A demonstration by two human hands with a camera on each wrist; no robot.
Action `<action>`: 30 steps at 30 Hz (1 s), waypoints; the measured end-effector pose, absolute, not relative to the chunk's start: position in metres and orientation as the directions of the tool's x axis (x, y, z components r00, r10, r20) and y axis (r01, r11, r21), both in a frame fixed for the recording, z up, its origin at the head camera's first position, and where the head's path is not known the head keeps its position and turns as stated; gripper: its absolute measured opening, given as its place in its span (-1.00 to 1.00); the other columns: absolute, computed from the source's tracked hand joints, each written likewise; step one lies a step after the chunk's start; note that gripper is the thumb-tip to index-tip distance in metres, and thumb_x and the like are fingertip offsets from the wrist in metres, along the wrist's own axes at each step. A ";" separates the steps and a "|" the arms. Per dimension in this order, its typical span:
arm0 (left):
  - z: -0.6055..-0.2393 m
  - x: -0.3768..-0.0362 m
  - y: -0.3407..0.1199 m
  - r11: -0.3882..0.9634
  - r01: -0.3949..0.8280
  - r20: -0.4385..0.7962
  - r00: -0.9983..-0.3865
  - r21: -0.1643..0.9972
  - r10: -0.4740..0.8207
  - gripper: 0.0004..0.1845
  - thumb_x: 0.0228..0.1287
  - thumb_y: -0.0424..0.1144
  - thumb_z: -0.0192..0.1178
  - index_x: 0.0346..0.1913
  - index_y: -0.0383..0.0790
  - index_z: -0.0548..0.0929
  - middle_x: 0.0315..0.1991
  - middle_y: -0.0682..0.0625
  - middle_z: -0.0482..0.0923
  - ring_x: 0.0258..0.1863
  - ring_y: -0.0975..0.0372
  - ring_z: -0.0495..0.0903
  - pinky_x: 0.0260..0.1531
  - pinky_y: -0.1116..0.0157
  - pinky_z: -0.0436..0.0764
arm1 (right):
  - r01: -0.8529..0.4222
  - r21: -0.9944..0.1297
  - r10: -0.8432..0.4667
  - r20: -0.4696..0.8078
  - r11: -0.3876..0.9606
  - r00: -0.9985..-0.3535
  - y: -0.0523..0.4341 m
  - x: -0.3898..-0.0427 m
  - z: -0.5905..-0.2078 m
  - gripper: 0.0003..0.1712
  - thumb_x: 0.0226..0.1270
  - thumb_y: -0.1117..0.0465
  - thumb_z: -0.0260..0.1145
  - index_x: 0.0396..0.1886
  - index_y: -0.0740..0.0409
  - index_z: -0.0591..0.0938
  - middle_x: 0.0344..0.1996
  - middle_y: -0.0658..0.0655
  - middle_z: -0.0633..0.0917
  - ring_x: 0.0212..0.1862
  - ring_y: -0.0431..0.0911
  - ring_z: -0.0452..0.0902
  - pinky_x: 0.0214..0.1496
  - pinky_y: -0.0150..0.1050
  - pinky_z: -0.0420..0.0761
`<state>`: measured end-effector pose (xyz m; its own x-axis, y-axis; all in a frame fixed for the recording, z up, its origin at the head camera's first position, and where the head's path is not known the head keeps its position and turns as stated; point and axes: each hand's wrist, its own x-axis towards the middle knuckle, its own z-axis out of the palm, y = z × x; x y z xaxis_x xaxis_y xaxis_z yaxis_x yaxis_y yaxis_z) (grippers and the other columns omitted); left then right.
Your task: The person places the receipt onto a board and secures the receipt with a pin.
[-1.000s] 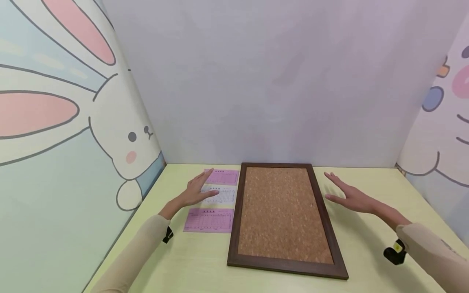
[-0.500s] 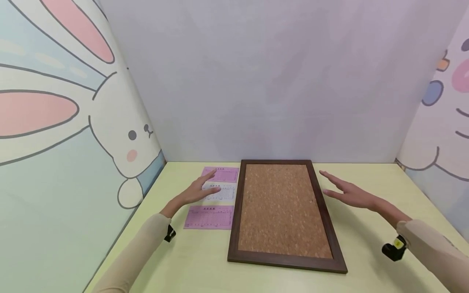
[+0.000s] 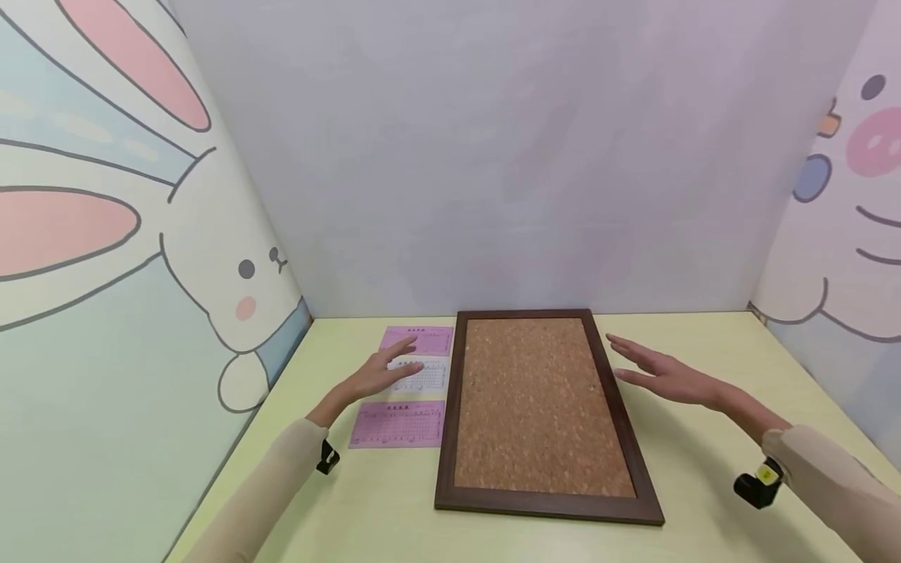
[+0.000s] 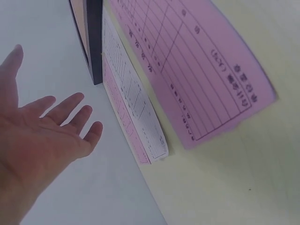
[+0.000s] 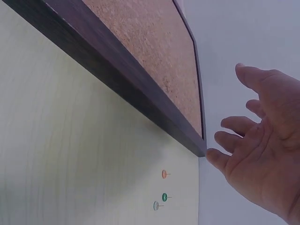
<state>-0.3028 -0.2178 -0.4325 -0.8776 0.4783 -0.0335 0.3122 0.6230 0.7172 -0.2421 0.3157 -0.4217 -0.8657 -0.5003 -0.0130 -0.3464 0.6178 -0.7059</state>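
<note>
On this pale table (image 3: 366, 508), the corkboard (image 3: 542, 407) lies between my left hand (image 3: 369, 378) and right hand (image 3: 676, 379), fingers loosely spread, holding nothing; slips (image 3: 397, 426) lie left. A low right sweep could scatter the far-right pins (image 5: 164, 197).

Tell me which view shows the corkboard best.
The head view: all of the corkboard shows there, nothing in front. The left wrist view has only a corner piece; the right wrist view, a larger part, cut off.
</note>
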 end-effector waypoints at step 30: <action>-0.441 -0.305 -0.225 0.542 0.253 -0.051 -0.874 0.801 0.484 -0.25 0.43 -0.01 0.28 0.59 0.01 0.23 0.44 -0.18 0.43 0.42 -0.08 0.43 0.32 -0.06 0.52 | -0.278 -0.808 -0.540 -0.058 0.519 -0.840 0.301 -0.237 -0.431 -0.27 0.67 0.03 0.04 0.64 0.20 0.08 0.58 0.42 0.13 0.56 0.44 0.02 0.22 -0.52 0.43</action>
<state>-0.3049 -0.2245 -0.4412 -0.8736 0.4839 -0.0509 0.2534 0.5417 0.8015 -0.2373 0.3009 -0.4308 -0.8396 -0.5401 -0.0579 -0.2782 0.5191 -0.8082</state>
